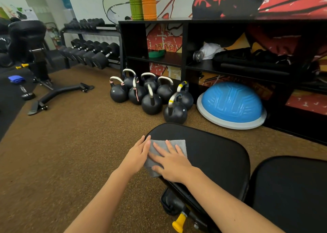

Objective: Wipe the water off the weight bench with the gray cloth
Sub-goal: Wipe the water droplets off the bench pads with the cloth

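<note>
A gray cloth point(166, 155) is pressed flat on the weight bench point(212, 155) near-left edge by both open hands, the left hand point(139, 153) touching the right hand point(174, 163).

We're in a gym here: kettlebells point(150, 93) cluster on the rubber floor point(70, 144), dumbbells point(92, 53) line a rack, foam rollers point(142, 1) top black shelving point(184, 43) beside a blue balance dome point(231, 103).

On the mural point(163, 43) behind the shelf I can perhaps read "ART NOT" (faint, scratched lettering); the kettlebell point(175, 111) markings blur out.
</note>
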`<action>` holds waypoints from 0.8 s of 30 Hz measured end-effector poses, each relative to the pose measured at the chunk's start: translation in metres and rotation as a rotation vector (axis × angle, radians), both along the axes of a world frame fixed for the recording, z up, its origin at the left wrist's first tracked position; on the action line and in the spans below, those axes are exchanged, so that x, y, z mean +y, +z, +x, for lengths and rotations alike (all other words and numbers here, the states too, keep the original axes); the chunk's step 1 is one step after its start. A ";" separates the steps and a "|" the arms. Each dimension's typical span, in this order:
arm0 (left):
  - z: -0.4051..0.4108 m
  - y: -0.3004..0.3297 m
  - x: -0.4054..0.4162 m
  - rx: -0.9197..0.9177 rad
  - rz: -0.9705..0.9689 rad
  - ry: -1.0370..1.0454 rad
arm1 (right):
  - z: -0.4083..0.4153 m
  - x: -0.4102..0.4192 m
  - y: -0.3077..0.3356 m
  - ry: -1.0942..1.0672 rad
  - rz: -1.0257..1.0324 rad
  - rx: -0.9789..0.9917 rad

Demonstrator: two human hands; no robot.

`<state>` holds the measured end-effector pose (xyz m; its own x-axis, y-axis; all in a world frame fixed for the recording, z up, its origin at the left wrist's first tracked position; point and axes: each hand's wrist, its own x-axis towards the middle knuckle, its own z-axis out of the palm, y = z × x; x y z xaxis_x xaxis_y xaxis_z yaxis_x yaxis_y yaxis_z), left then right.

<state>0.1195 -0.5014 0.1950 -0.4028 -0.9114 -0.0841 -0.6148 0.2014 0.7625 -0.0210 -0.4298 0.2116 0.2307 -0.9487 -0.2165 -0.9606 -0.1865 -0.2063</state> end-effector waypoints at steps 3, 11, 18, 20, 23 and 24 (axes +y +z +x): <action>-0.002 -0.002 0.001 -0.032 0.005 -0.001 | -0.010 0.016 -0.001 0.066 -0.018 -0.005; -0.001 -0.007 0.002 -0.109 -0.067 -0.028 | -0.046 0.031 -0.001 -0.010 0.018 -0.093; -0.002 -0.011 0.000 -0.123 -0.100 -0.030 | -0.030 0.021 -0.001 -0.128 0.021 -0.038; -0.003 -0.011 0.000 -0.133 -0.101 -0.031 | -0.026 0.021 -0.001 -0.129 0.025 -0.019; -0.004 -0.010 0.000 -0.136 -0.103 -0.033 | -0.019 0.026 -0.001 -0.105 0.014 -0.005; -0.005 -0.010 0.000 -0.138 -0.104 -0.032 | -0.017 0.029 0.000 -0.092 0.005 -0.002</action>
